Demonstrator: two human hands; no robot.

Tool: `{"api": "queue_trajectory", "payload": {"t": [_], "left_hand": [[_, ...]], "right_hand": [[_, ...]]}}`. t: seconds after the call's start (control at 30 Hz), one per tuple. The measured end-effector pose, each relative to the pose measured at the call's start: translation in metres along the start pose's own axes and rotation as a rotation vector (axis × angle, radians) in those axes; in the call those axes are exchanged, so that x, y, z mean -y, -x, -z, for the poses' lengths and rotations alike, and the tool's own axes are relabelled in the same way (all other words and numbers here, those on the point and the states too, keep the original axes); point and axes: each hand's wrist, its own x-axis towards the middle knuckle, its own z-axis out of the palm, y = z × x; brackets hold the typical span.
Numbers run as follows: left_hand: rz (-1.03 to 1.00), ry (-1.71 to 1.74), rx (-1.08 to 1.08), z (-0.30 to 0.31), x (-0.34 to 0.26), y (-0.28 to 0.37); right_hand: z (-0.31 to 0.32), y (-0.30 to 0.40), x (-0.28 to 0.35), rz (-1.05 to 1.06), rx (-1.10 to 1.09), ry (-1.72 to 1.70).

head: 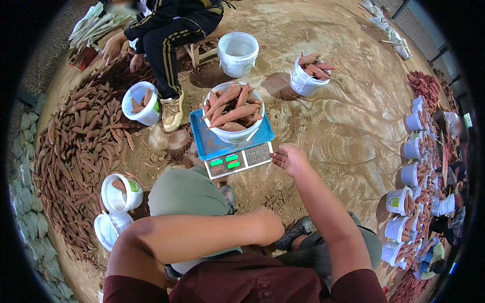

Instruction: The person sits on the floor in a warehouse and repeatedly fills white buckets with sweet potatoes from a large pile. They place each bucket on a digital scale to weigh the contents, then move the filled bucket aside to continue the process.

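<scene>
A white plastic bucket (248, 134) heaped with sweet potatoes (235, 108) rests on the blue pan (201, 146) of a digital scale (221, 171), whose green displays are lit. My right hand (291, 160) is just beside the right edge of the scale's keypad (258, 154); its fingers are a little bent and nothing shows in them. Bent across my lap, my left arm ends in my left hand (268, 227), between my knees. Its fingers are curled under and hidden, so I cannot see whether anything is in it.
A large sweet potato pile (83, 140) spreads along the left, where a seated person's hands (113, 49) reach. Nearby stand a partly filled bucket (143, 113), an empty bucket (238, 53) and a full bucket (305, 81). Filled buckets (397, 200) line the right side.
</scene>
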Motion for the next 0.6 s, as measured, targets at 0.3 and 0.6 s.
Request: {"api": "queue_trajectory", "payload": {"t": [0.3, 0.6], "left_hand": [[0.004, -0.005, 0.008, 0.005, 0.006, -0.001], [0.061, 0.077, -0.006, 0.025, 0.022, -0.016]], "right_hand": [[-0.043, -0.015, -0.016, 0.033, 0.143, 0.046], [-0.115, -0.077, -0.038, -0.049, 0.109, -0.1]]}}
